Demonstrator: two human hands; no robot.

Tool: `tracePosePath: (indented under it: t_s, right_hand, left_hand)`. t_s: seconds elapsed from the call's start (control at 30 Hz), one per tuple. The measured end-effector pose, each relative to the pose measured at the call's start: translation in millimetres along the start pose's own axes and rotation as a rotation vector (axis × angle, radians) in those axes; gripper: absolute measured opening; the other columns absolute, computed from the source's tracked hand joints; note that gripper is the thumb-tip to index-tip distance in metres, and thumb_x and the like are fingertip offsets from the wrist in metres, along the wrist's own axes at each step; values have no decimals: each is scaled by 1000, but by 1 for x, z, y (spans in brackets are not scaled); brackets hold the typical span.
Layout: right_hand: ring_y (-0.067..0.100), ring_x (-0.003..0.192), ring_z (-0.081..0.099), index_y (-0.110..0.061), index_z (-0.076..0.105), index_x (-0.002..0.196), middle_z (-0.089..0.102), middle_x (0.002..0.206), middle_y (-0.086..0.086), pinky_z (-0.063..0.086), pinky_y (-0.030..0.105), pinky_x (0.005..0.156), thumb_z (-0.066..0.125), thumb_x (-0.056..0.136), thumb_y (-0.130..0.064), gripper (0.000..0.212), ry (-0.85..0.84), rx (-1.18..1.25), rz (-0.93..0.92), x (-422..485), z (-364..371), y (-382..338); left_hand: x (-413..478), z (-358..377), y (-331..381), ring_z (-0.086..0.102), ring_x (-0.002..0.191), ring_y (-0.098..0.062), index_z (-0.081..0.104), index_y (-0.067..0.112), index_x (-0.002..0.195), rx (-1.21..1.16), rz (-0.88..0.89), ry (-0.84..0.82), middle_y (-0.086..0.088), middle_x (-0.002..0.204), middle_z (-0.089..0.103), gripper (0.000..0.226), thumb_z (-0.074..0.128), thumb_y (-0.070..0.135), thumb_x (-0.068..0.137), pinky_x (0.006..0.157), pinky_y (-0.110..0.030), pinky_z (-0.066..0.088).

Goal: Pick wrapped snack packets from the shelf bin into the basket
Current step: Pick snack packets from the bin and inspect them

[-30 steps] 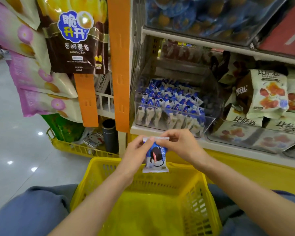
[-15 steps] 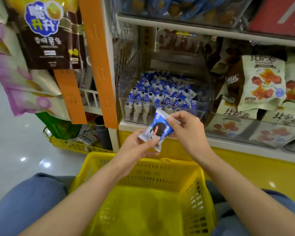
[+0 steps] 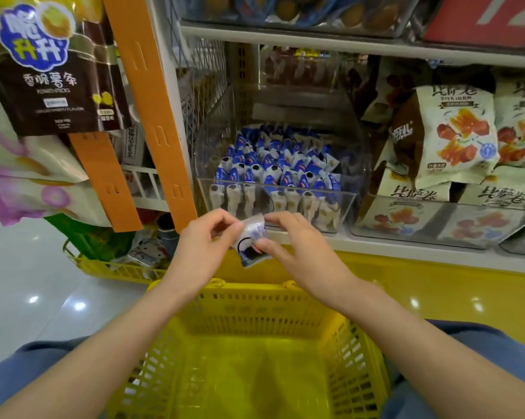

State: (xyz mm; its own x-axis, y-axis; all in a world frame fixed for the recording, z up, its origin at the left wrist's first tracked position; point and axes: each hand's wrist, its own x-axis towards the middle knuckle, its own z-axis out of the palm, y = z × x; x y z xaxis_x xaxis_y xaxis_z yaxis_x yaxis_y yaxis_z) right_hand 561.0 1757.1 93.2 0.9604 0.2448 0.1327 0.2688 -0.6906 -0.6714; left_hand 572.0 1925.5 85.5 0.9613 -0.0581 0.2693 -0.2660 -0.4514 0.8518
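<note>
Hands: left hand (image 3: pixel 205 252) and right hand (image 3: pixel 300 249) both pinch one snack packet (image 3: pixel 250 244).
Place: above the yellow basket (image 3: pixel 255 300), by the bin (image 3: pixel 279 204).

place: shop | evidence: shelves (image 3: pixel 315 34) stocked with packaged snacks (image 3: pixel 454 137); hanging snack bags (image 3: pixel 49 74); yellow shopping basket (image 3: pixel 255 300)

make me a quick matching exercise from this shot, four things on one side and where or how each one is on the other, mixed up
Things
1. snack packet
2. basket
3. shelf bin
4. potato sticks bag

Place or state
a. hangs at the upper left
b. pinched between the left hand and the right hand
c. yellow, lowest in view
d. clear, holds many blue and white packets

Pairs: 1-b, 2-c, 3-d, 4-a
</note>
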Motion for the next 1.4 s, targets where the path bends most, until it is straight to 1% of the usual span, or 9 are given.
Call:
tracePosePath:
  t_s: [0.1,0.23,0.5,0.63,0.73,0.93,1.13,1.33,1.4]
  right_hand:
    - [4,87,56,-24,58,103,62,94,-7,48,24,79,58,88,-36,20,43,67,-82,4,4,-3]
    - [5,73,55,-24,61,86,61,73,-7,45,23,65,59,88,-32,8,50,116,-115,6,9,-4]
    - [15,72,52,-14,57,92,53,85,-3,47,37,63,51,94,-27,14,60,-194,-330,2,6,-8]
    - [7,77,54,-16,58,93,56,85,-7,49,28,68,50,93,-24,11,171,-80,-234,4,2,-7]
    - [3,78,56,-20,54,91,56,83,-11,49,22,71,51,93,-22,4,307,35,-148,6,-2,-4]
    - [10,90,58,-12,62,89,60,99,1,48,27,78,58,89,-14,4,185,-36,-292,-2,9,-6]
    - [26,99,61,-4,66,89,62,107,11,55,45,68,58,85,-14,13,78,-228,-449,-7,16,-10]
    - [3,105,53,-17,51,115,53,118,0,45,16,89,53,91,-24,25,128,180,-115,-7,29,-15]
    - [7,99,58,-23,50,112,60,113,-5,50,24,87,50,92,-30,21,75,440,126,-4,30,-18]
  left_hand:
    - [-6,-1,-1,57,70,-5,62,18,76,20,21,-40,6,71,62,14,59,21,89,65,-20,43]
    - [-12,-3,-4,57,69,-9,62,17,75,-74,-27,-103,8,69,61,16,57,18,90,63,-24,44]
    - [-13,1,-2,52,58,1,60,11,78,-269,-148,-182,14,62,58,17,53,15,92,55,-12,42]
    - [-14,4,-7,64,82,-12,59,10,96,-309,-218,-26,-2,87,65,8,54,14,92,74,-24,54]
    - [-16,5,-11,64,76,-20,59,12,89,-247,-325,4,-7,84,63,14,48,18,95,73,-31,53]
    - [-13,-2,-7,71,83,-21,64,10,100,-829,-629,-137,-8,87,74,52,35,51,91,65,-26,57]
    - [-15,-3,-7,68,90,-14,64,6,112,-897,-570,-111,-8,102,72,29,58,17,86,74,-26,56]
    - [-14,-5,-6,68,94,-12,59,11,116,-932,-512,0,-3,102,72,26,49,6,93,70,-21,55]
    - [-15,-4,-5,68,95,-11,59,15,117,-881,-471,-10,0,102,72,27,49,6,93,72,-22,55]
